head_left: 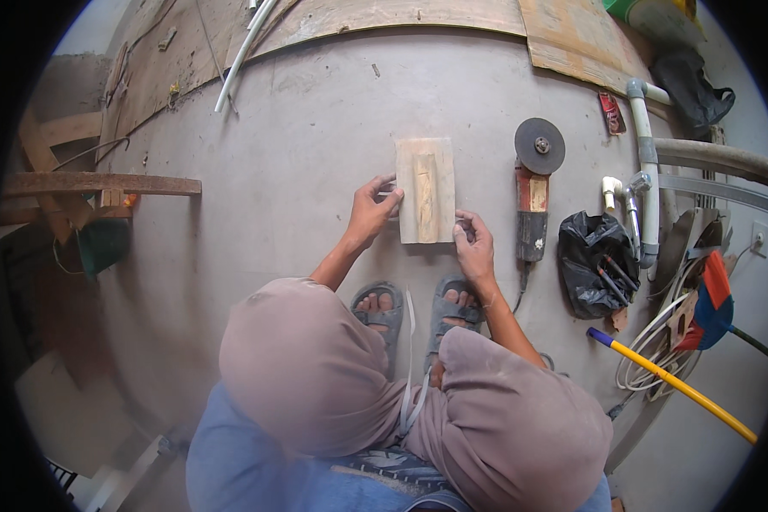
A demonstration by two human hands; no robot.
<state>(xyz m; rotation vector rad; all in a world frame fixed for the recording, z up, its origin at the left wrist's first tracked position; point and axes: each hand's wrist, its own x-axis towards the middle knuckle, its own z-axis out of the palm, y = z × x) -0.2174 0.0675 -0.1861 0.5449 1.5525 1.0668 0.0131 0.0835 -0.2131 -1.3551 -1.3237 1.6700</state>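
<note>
A pale rectangular board (409, 162) with a narrow wooden strip (427, 196) along its middle sits in front of me, just beyond my sandaled feet. My left hand (375, 209) grips its left edge, thumb near the edge and fingers partly behind it. My right hand (474, 239) holds the lower right edge, with some fingertips hidden. To the right of the board lies an angle grinder (532, 205) with a dark disc, its cord running toward me.
Plywood sheets (427, 19) line the far edge. At left are timber pieces (102, 183) and a green bucket (101, 247). At right lie pipes (644, 154), a black bag with tools (593, 256), coiled cables (644, 350) and a yellow pole (674, 380) on the grey floor (290, 128).
</note>
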